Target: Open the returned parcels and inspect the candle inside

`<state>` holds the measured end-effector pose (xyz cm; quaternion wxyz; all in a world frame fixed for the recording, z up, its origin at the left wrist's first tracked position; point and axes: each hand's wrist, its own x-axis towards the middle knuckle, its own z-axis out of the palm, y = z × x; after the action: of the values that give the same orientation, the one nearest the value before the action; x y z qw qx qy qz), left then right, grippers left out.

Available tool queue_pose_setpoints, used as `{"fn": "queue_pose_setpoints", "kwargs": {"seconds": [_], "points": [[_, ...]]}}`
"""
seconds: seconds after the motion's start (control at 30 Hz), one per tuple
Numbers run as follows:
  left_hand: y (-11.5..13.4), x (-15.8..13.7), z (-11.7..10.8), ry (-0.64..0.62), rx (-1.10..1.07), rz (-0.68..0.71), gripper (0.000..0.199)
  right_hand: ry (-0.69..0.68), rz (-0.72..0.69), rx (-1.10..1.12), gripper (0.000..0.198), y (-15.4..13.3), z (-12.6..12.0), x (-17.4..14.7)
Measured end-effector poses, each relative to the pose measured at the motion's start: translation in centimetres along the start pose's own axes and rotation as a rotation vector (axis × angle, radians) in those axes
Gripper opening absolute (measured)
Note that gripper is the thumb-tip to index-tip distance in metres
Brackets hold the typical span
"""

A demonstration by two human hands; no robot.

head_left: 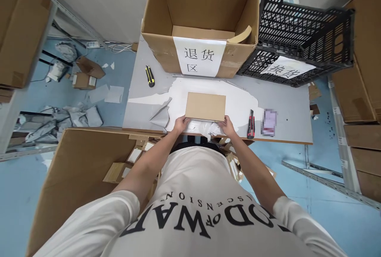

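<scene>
A small brown cardboard box (205, 106) is held between my two hands over the white patch at the table's front edge. My left hand (181, 123) grips its near left corner with the fingers closed. At the near right corner my right hand (227, 126) grips it the same way. Crumpled clear plastic wrap (207, 127) lies just below the box, between my wrists. A red and black utility knife (251, 124) rests to the right of my right hand. Farther off at the left lies a yellow and black utility knife (149, 76).
A large open carton (235, 60) with a paper sign stands at the table's back, beside a black plastic crate (306, 56). A blurred purple item (269, 122) lies at right on the grey table (290, 110). Another big carton (80, 169), holding small boxes, stands at my left.
</scene>
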<state>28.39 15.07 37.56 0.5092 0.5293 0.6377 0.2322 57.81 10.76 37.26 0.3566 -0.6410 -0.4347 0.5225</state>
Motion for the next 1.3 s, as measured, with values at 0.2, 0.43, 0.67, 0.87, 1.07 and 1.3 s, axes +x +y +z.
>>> {"fn": "queue_pose_setpoints", "kwargs": {"seconds": [0.2, 0.43, 0.67, 0.87, 1.07, 1.3], "points": [[4.7, -0.2, -1.7, 0.153, 0.075, 0.141, 0.042, 0.039, -0.062, -0.079, 0.039, -4.7, -1.7, 0.0], [9.4, 0.5, -2.6, 0.248, 0.363, 0.053, 0.052, 0.103, 0.049, -0.356, 0.045, -8.3, -3.0, 1.1], [10.8, 0.0, -2.1, 0.194, 0.342, -0.008, 0.049, 0.078, 0.157, -0.294, 0.046, -8.1, -3.1, 2.6], [10.8, 0.0, -1.6, 0.233, 0.231, -0.093, 0.053, 0.106, 0.138, -0.253, 0.046, -5.7, -4.7, 1.4], [9.6, -0.8, -0.3, 0.393, 0.285, 0.093, 0.050, 0.584, 0.319, -0.682, 0.051, -0.5, -9.9, -2.8], [8.6, -1.0, 0.7, 0.285, 0.577, 0.495, 0.025, 0.625, 0.502, -0.664, 0.040, 1.0, -11.4, -2.2]]}}
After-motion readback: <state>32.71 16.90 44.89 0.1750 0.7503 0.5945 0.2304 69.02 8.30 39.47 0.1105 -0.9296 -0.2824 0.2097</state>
